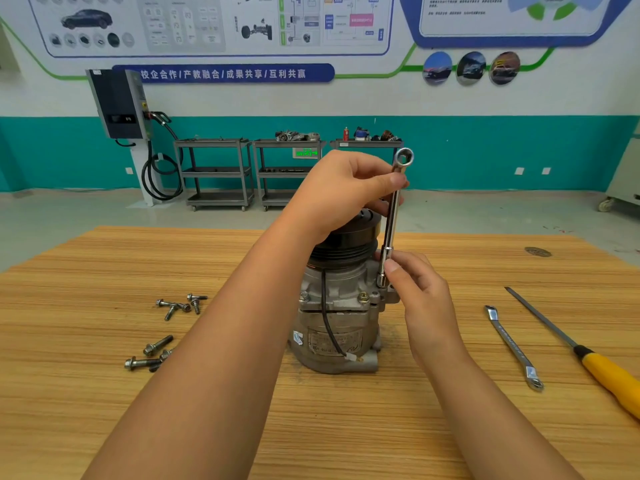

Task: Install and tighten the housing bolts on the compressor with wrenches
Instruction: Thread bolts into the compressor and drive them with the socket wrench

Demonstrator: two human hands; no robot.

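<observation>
A grey compressor (pixel 337 327) with a black pulley (pixel 349 237) on top stands upright on the wooden table (pixel 104 393). A chrome socket wrench (pixel 391 230) stands nearly vertical at the compressor's right flange, its lower socket end down on a bolt there. My left hand (pixel 343 192) pinches the wrench near its upper ring end. My right hand (pixel 422 292) grips the lower shaft just above the socket. Two bolt heads (pixel 363 297) show on the housing's front flange. Loose bolts lie in one cluster (pixel 180 304) and another (pixel 152 356) left of the compressor.
To the right on the table lie a flat chrome wrench (pixel 514 346) and a yellow-handled screwdriver (pixel 595 365). Metal carts (pixel 214 174) and a wall-mounted charger (pixel 119 105) stand by the far wall, beyond the table.
</observation>
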